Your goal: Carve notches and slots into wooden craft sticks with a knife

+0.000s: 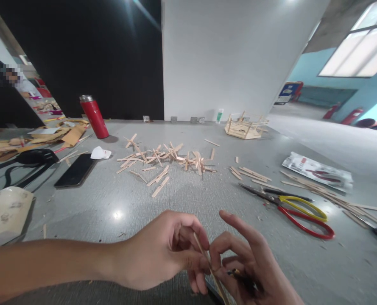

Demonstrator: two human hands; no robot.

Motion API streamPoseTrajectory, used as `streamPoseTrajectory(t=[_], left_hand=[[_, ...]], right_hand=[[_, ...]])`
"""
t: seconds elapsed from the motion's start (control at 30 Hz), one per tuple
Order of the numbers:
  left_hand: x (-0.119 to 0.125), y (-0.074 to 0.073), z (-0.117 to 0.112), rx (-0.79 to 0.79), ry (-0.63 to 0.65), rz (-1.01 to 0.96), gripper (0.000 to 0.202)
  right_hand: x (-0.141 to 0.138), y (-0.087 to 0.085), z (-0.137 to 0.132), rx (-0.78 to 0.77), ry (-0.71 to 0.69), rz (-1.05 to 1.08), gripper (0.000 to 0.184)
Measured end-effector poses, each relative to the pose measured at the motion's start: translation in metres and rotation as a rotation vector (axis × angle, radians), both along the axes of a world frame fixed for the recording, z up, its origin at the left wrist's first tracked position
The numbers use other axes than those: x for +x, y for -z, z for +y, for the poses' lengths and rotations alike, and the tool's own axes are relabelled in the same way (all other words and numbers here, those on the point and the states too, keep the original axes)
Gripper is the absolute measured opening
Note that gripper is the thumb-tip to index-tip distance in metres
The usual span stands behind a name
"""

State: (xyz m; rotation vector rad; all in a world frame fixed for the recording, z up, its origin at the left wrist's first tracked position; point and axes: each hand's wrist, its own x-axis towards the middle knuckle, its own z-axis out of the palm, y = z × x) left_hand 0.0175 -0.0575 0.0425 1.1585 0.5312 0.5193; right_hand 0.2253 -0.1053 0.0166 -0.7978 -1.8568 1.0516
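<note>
Wooden stick [201, 246] is running approx. 11-to-5 o'clock, at 3 o'clock from my L hand [164, 254], which is pinching it; my R hand [252, 258], touching it, is grasping a dark tool [248, 283].

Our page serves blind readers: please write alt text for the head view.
The left hand pinches a thin wooden strip above a grey table while the right hand, a dark object partly hidden in it, touches the strip. Nearby are scattered wood pieces, a wooden frame, scissors, a phone and a red bottle.
</note>
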Motion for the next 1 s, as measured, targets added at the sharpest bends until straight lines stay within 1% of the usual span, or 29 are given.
streamPoseTrajectory(t=[0.13,0.2,0.27,0.33,0.5,0.57,0.67,0.8,0.9,1.0], left_hand=[[0.000,0.003,0.001,0.009,0.008,0.009,0.016],[0.000,0.004,0.001,0.004,0.013,0.000,0.016],[0.001,0.005,0.001,0.002,0.016,-0.005,0.017],[0.001,0.005,0.000,0.001,0.015,-0.006,0.017],[0.001,0.002,0.000,-0.005,0.001,-0.008,0.017],[0.000,-0.001,0.001,0.006,-0.021,0.001,0.017],[-0.001,-0.005,0.002,0.032,-0.043,-0.001,0.018],[-0.001,-0.007,0.002,0.063,-0.062,-0.032,0.021],[-0.001,-0.007,0.001,0.070,-0.055,-0.042,0.025],[-0.002,-0.007,0.000,0.075,-0.044,-0.042,0.025]], right_hand=[[0.002,0.006,0.003,0.014,0.001,-0.040,0.063],[0.001,0.007,0.003,0.050,-0.033,-0.022,0.063],[-0.001,0.006,0.003,0.092,-0.036,0.006,0.062],[-0.004,0.003,0.001,0.112,-0.005,-0.012,0.060],[-0.007,0.000,-0.005,0.088,0.086,-0.067,0.049],[-0.006,0.001,-0.006,0.113,0.111,-0.051,0.046],[-0.005,0.000,-0.006,0.090,0.159,0.006,0.045],[-0.007,-0.004,-0.006,0.069,0.210,0.042,0.048],[-0.010,-0.002,-0.007,0.075,0.253,0.061,0.054],[-0.012,0.003,-0.007,0.132,0.217,0.092,0.056]])
